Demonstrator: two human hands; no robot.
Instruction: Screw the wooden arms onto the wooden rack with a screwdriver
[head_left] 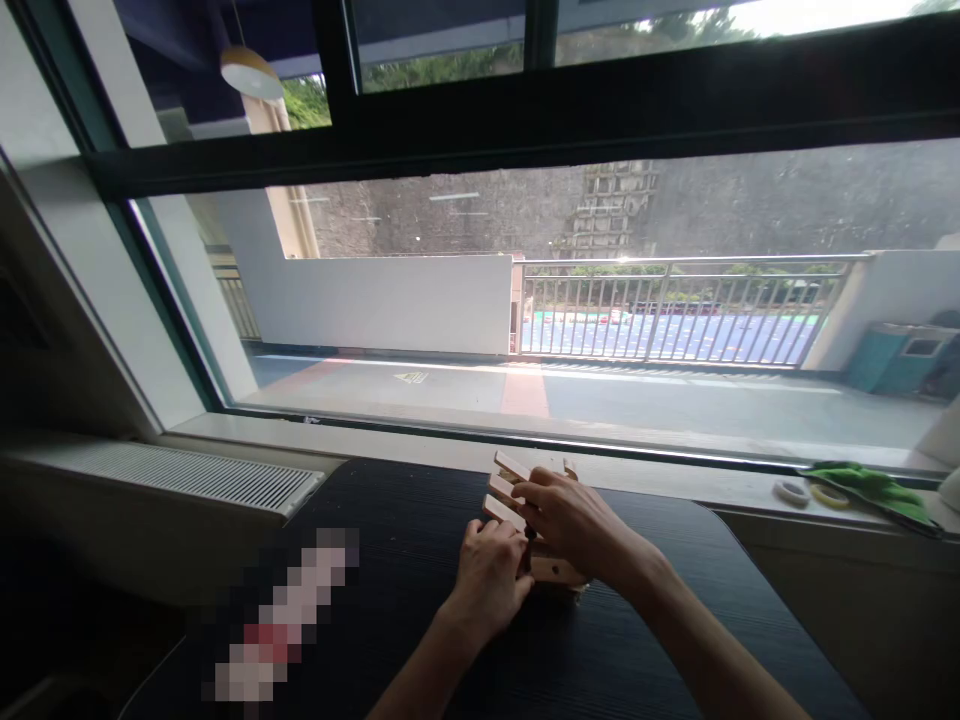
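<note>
On the dark table in front of me sits a small wooden slatted object [504, 512], with pale slats fanning out to the left and a block with a dark round hole at its near side. My left hand [491, 568] is closed around its near left edge, fingers curled against the slats. From the right, my right hand [564, 515] reaches over the top with bent fingers pressed together. Something small and dark shows between the two hands, too hidden to name. Much of the wooden object is covered by my hands.
The black table [405, 590] stands against a window sill [420, 447]. A blurred-out long item [281, 630] lies on its left part. A green cloth-like item [870, 485] and tape rolls [829, 496] rest on the sill at right. A white vented radiator cover [195, 475] is at left.
</note>
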